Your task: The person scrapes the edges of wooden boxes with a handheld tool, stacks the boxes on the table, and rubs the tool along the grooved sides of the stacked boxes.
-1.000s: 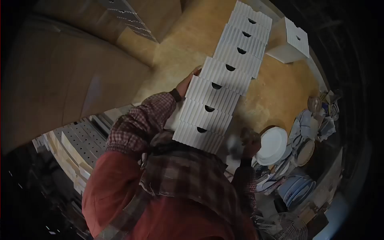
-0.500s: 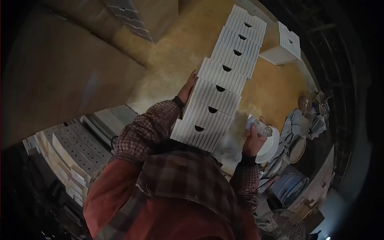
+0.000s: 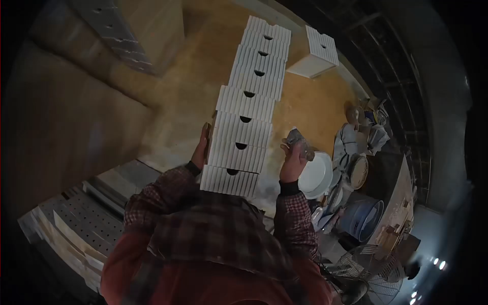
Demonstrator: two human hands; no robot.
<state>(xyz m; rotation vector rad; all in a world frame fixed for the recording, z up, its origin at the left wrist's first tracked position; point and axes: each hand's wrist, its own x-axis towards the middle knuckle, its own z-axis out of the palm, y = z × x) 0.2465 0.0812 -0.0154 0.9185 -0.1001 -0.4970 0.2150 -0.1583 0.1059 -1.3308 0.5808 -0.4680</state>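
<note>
A line of seven white drawers (image 3: pixel 244 132) was set between the two hands, running away from the body over a yellowish surface (image 3: pixel 312 99). All seven ribbed fronts were seen to be white, each with a dark notch; no bare patch could be made out. The fronts were not quite aligned, some being shifted sideways from their neighbours. By that look, the whiteness was judged complete on the visible faces, but whether smoothing was finished or left to do could not be told.

The left hand (image 3: pixel 201 146) was laid along the left side of the line; whether its fingers were spread or gripping could not be told. By the right hand (image 3: pixel 293 163) a greyish pad (image 3: pixel 300 145) was pinched, held apart from the fronts.

Beyond the right hand, a white basin (image 3: pixel 315 175) and a blue bucket (image 3: pixel 362 216) were placed. Farther off, a separate white box (image 3: pixel 321 46) was left standing, untouched by either hand.
</note>
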